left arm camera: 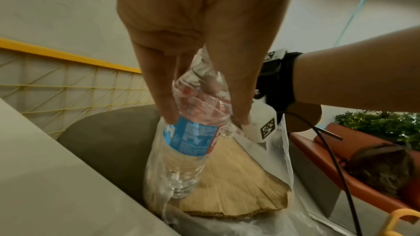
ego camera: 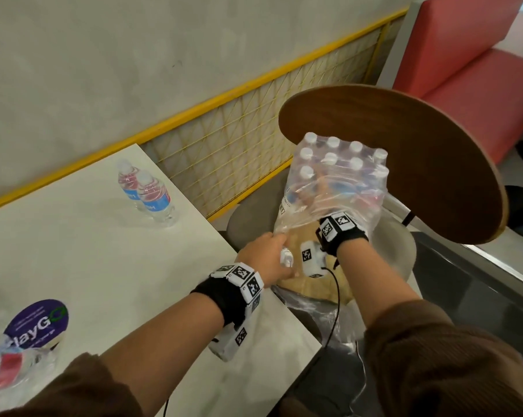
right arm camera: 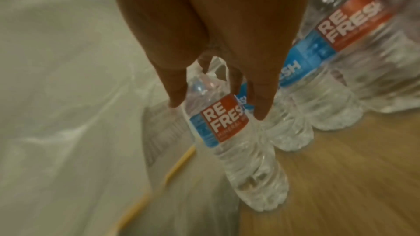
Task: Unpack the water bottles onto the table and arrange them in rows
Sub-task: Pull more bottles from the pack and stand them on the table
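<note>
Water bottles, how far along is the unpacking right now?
Early. Done: two clear plastic water bottles with blue-and-red labels stand together on the white table. In hand: the left hand grips one bottle; the right hand, inside the clear shrink-wrapped pack, grips another. Left: the capped bottles still in the pack, then forming rows.

Table (ego camera: 82, 254): pale, smooth, matt top. Two bottles (ego camera: 147, 192) at far side: clear, ribbed, glossy plastic, glossy blue-and-red labels. Shrink-wrapped pack (ego camera: 338, 176) at right: thin, clear, crinkled, shiny film over white plastic caps. Cardboard tray (left arm camera: 238, 182) under it: tan, matt, corrugated, torn rough edge. Round tabletop (ego camera: 404, 164) far right: dark wood-grain, satin. Fence (ego camera: 254, 121): yellow painted metal frame, wire mesh. Wall (ego camera: 133, 55) was dull, concrete-like. Sleeves (ego camera: 434, 362): brown ribbed knit.
</note>
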`<action>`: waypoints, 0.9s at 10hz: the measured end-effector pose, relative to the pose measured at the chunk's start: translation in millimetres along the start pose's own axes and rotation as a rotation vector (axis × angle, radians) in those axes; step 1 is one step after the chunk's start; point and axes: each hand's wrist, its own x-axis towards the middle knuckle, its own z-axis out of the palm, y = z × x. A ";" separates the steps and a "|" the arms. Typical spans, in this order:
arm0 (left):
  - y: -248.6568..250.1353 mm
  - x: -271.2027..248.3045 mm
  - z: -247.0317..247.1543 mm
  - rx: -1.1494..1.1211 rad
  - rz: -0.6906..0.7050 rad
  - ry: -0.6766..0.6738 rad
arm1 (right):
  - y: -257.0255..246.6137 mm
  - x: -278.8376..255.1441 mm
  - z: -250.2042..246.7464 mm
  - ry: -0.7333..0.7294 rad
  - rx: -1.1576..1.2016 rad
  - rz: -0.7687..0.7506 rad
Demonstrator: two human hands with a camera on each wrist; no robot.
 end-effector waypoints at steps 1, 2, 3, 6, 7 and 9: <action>-3.5 -0.2 -6.7 0.088 -0.031 -0.005 | 7.9 -20.4 -4.5 -0.012 -0.074 0.080; -9.2 -3.4 -11.2 0.107 -0.061 0.000 | 0.9 -14.9 -5.4 0.041 0.075 0.189; -12.8 -11.3 -12.0 0.018 -0.063 0.004 | 12.4 -22.7 4.7 0.094 0.080 0.192; -42.1 -65.0 -32.4 -0.171 -0.072 -0.004 | 7.6 -86.4 54.6 0.586 0.487 0.034; -72.3 -97.9 -47.5 -0.062 -0.123 -0.051 | -4.1 -119.7 80.3 0.511 0.642 -0.175; -160.9 -176.9 -75.7 0.095 -0.312 -0.159 | -40.0 -168.2 151.8 0.282 0.495 -0.345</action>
